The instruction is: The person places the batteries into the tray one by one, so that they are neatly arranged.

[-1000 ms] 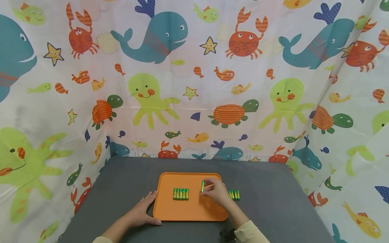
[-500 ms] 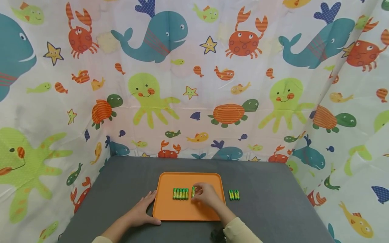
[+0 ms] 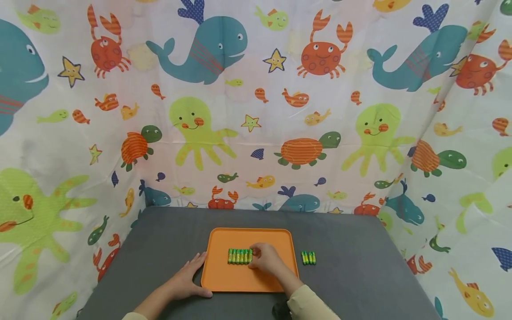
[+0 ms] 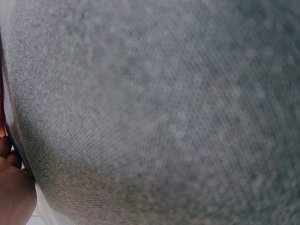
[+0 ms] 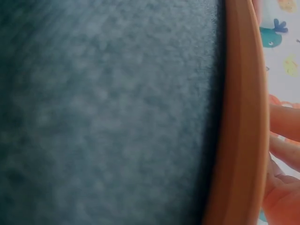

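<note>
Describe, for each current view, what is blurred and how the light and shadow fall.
Head: even light, the row of green batteries small but distinguishable; left wrist: gray fabric soft, darkening toward the right edge; right wrist: fabric blurred, a dark shadow band along the orange tray.

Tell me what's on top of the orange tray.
A row of green batteries lies on the orange tray, the right hand pinching the one at its right end. Whatever the hand and forearm cover can't be seen.
</note>
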